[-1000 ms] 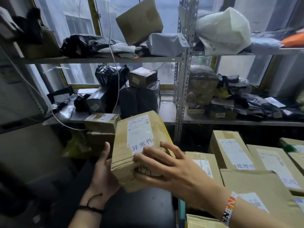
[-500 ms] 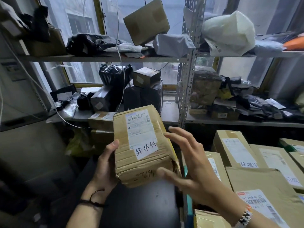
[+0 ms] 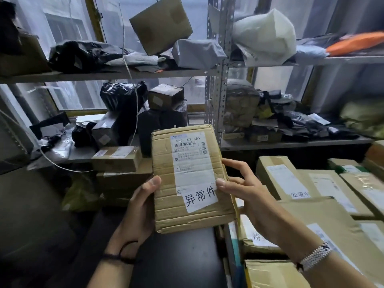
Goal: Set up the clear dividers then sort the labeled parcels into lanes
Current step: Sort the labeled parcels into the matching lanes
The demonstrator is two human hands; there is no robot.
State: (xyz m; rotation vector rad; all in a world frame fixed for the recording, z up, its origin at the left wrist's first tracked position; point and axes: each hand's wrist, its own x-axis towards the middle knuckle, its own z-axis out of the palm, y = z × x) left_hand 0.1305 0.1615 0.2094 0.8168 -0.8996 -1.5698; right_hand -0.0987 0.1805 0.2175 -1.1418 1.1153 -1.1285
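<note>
You are holding the parcel (image 3: 166,206) upright over the black table (image 3: 176,258), clamped between both hands. Your left hand (image 3: 139,208) is gripping its left edge with the thumb across the front; your right hand (image 3: 243,190) is pinching the right edge, its thumb resting at the edge of the white label (image 3: 200,197). The cardboard is looking creased and dented, so you are probably better off spreading your fingers behind it than squeezing the edges; sliding that right thumb outward should be leaving the large characters fully readable; checking them against the lanes' labels before lowering seems wise.

Beyond your hands, the metal shelves (image 3: 216,59) are carrying black and grey bags, a white bag and several cardboard boxes. To the right of your right hand, other labelled parcels (image 3: 286,179) are leaning in rows; whether clear dividers are standing between them, I cannot tell. Just past your left hand, a short stack of flat boxes (image 3: 116,159) is sitting.
</note>
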